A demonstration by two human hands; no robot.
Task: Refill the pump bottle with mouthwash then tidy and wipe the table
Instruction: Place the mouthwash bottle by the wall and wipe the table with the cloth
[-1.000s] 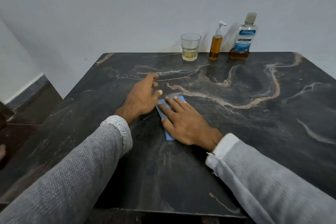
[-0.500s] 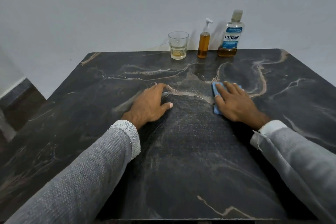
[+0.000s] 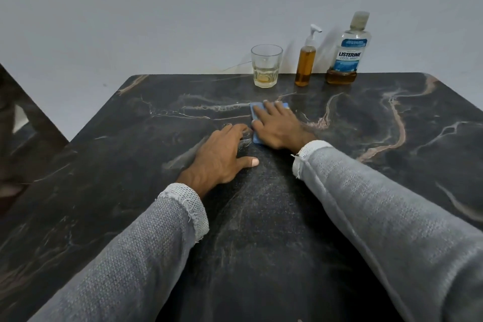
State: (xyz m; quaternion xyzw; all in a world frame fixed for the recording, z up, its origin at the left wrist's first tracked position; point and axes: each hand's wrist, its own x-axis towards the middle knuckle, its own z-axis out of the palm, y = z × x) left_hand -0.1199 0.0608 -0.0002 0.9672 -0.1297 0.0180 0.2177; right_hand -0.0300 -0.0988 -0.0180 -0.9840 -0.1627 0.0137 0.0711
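A: Cloth [image 3: 255,112] has swung back leftward from half a second ago; right hand [image 3: 277,127] presses it flat-fingered on the table [image 3: 392,165].

B: Left hand [image 3: 222,157] rests flat, empty; pump bottle [image 3: 305,65] stands filled at the rear; wiping continues.

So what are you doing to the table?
The person is wiping it. The right hand presses a blue cloth flat on the dark marble table, and the left hand rests beside it. At the back edge stand a glass, the filled pump bottle and the mouthwash bottle.
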